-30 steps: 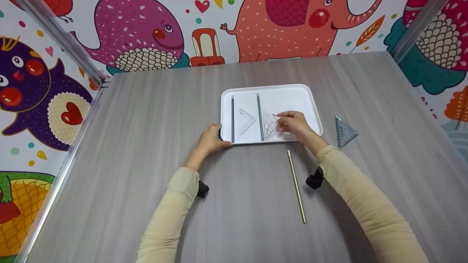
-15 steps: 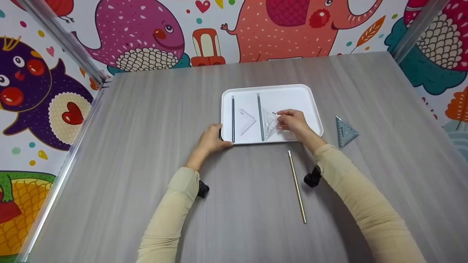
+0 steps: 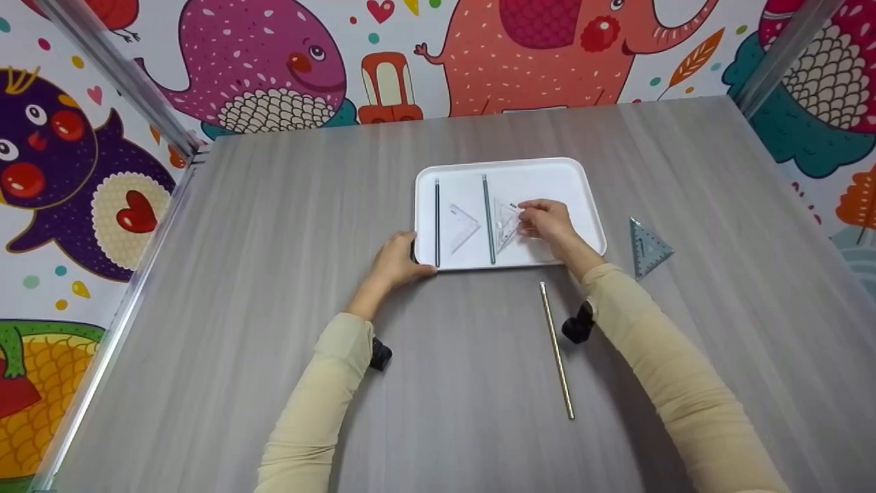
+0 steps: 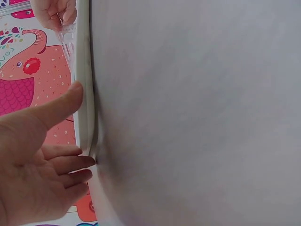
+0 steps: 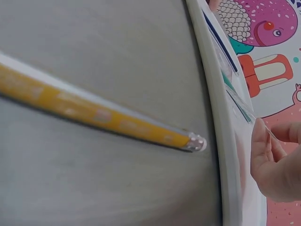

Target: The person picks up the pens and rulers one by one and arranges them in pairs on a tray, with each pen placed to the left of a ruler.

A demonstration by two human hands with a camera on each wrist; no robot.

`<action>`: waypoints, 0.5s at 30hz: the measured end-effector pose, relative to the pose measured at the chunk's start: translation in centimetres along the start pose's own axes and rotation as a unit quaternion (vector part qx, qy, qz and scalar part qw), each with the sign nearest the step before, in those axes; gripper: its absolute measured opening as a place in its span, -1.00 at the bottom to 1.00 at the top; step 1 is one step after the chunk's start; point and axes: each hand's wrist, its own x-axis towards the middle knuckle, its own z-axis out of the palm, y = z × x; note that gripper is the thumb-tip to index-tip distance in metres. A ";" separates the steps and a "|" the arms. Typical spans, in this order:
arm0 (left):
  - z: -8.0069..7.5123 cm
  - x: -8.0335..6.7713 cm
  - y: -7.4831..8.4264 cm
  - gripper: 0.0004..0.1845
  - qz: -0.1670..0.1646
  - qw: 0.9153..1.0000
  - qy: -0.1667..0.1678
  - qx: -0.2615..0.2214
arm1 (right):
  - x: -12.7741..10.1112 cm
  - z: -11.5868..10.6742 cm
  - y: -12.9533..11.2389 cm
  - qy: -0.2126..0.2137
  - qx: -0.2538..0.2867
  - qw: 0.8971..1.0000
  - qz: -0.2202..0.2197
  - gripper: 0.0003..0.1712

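Note:
My right hand pinches a clear set square over the white tray, just right of a green pencil. In the right wrist view, the thumb and fingers hold the set square by its edge, tilted up. My left hand holds the tray's near left corner; the left wrist view has its thumb against the near wall and its fingers at the side. Inside the tray lie another clear set square and a dark pencil, close to the left wall.
A gold-yellow pencil lies on the grey table in front of the tray, near the right forearm. Right of the tray lies a blue-grey set square. Cartoon-printed panels stand along the back and sides.
My right hand has moved slightly away from me, and the pinched set square has shifted with it. The left hand and the tray stay in place.

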 end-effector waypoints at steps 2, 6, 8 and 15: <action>0.0 0.0 0.0 -0.28 0.001 1.000 0.000 -0.002 | 0.1 0.1 -0.1 0.003 0.010 1.000 0.002 -0.62; 0.0 0.0 0.0 -0.29 0.003 1.000 0.002 -0.002 | 0.3 0.1 -0.3 0.001 0.012 1.000 -0.002 -0.62; 0.0 -0.1 0.0 -0.30 0.003 1.000 0.003 -0.001 | 0.3 0.0 -0.3 -0.001 0.011 1.000 -0.005 -0.62; 0.1 -0.1 0.0 -0.28 -0.005 1.000 0.002 0.000 | 0.3 -0.1 -0.3 0.007 0.009 1.000 -0.009 -0.62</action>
